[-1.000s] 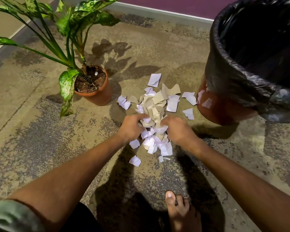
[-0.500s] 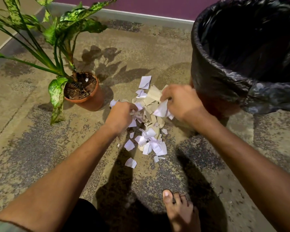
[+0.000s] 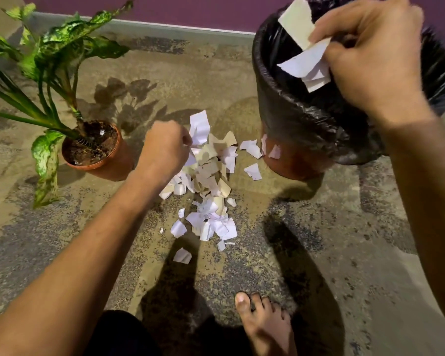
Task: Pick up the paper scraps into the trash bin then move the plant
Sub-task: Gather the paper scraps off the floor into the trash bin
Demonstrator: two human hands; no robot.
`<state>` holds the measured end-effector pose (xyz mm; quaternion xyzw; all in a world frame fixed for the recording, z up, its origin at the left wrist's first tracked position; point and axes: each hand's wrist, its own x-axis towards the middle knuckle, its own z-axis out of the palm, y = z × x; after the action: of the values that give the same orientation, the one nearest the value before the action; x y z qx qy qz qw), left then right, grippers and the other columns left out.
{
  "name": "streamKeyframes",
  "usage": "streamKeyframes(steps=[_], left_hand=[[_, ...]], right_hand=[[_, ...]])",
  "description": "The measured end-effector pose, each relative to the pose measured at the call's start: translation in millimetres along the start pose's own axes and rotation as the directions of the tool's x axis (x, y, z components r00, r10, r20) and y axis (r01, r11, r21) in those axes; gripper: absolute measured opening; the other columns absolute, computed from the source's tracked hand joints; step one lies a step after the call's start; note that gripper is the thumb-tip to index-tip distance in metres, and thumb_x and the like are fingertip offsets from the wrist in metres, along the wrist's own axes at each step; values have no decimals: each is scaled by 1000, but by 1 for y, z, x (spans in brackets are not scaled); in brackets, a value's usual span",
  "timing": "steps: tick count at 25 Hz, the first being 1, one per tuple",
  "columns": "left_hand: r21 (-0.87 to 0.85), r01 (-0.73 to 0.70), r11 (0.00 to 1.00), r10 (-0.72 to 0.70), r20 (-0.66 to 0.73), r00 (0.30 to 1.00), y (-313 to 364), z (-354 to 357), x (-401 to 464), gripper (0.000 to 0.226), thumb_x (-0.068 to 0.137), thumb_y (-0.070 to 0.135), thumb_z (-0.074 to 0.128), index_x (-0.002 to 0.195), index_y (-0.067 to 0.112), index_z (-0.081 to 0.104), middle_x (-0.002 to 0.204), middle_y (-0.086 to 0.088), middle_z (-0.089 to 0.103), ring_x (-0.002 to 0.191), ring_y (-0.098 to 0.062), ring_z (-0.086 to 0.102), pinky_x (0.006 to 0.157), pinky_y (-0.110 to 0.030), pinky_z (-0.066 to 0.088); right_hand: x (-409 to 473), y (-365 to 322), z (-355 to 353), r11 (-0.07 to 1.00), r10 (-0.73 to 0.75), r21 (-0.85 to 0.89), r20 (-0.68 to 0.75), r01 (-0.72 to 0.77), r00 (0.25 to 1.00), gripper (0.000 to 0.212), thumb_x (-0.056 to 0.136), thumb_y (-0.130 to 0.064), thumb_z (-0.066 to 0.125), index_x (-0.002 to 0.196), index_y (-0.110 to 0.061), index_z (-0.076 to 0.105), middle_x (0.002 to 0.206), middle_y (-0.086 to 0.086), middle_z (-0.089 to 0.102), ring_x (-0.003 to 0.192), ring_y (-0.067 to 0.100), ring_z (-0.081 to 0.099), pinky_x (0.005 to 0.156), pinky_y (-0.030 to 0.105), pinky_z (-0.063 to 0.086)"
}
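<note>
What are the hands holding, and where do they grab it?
The right hand pinches paper scraps by their right ends above the trash bin. The left hand is closed among floor scraps; grip unclear.

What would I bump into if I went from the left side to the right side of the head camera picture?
Potted plant → left hand → pile of paper scraps on the floor → trash bin with its black bag → right hand holding scraps over the bin.

White and tan paper scraps [image 3: 206, 176] heaped on floor between plant [image 3: 62, 80], upright in terracotta pot, and trash bin [image 3: 293, 109], black-lined; a few scraps [image 3: 303, 55] held over bin mouth.
</note>
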<state>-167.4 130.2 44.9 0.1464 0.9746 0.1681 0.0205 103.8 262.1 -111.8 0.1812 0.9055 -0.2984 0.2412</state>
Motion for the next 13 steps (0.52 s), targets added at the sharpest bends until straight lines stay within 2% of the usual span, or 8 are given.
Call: streamKeyframes(steps=[2,4,6,7,8,9,10,13], left_hand=[[-1,-54,999,54,-55,997,20,-15,4,26,81,-4,57,95,9,75,95,-18,74,91,-32,68,84,-39,56],[27,-126,992,128,-120,984,42,-30,7,27,81,-3,55,95,7,75,95,-19,73,90,-35,67,83,-40,55],[78,-204,976,216,-193,957,64,-42,6,25,81,-3,55,96,4,74,100,-18,71,90,-35,65,83,-42,54],[92,-239,967,254,-235,938,74,-47,5,24,82,-4,55,96,3,73,102,-17,69,91,-35,64,83,-43,54],[95,-267,959,283,-280,917,84,-53,5,24,83,-4,54,96,2,72,105,-16,68,92,-33,63,84,-44,53],[93,-287,953,302,-327,896,93,-58,5,25,83,-4,52,96,2,72,106,-15,67,94,-32,63,84,-44,53],[86,-302,949,312,-372,874,103,-62,8,25,83,-4,50,95,3,71,107,-14,67,94,-30,63,85,-44,52],[57,-329,943,322,-420,848,133,-68,21,21,82,2,49,89,7,69,91,-15,60,84,-26,58,81,-38,51]], right_hand=[[-27,8,38,989,-35,-134,168,58,985,46,87,-56,39,84,-27,75,82,-2,74,74,20,72,70,38,55],[-13,15,32,990,-31,-143,-232,-3,972,44,73,-51,45,58,-19,73,53,2,65,45,21,65,46,35,53],[12,4,-70,990,-139,-83,-376,116,916,29,70,-40,56,62,-18,73,53,4,65,49,23,66,52,30,53],[23,-10,-152,974,-218,-173,-533,147,818,22,72,-32,56,70,-20,74,57,3,66,56,18,65,62,22,51],[36,-35,-232,948,-308,-294,-742,123,595,25,74,-27,51,76,-21,75,59,1,65,61,7,60,68,11,46],[52,-70,-292,947,-321,-255,-797,196,512,31,73,-23,45,83,-22,75,62,-1,65,66,0,55,70,-1,38],[60,-89,-321,966,-249,-174,-824,193,509,37,73,-20,43,89,-25,76,70,-2,69,73,-4,53,72,-6,32],[59,-69,-350,971,-185,-94,-874,219,449,42,78,-11,43,101,-24,75,92,-2,75,80,0,60,79,6,40]])
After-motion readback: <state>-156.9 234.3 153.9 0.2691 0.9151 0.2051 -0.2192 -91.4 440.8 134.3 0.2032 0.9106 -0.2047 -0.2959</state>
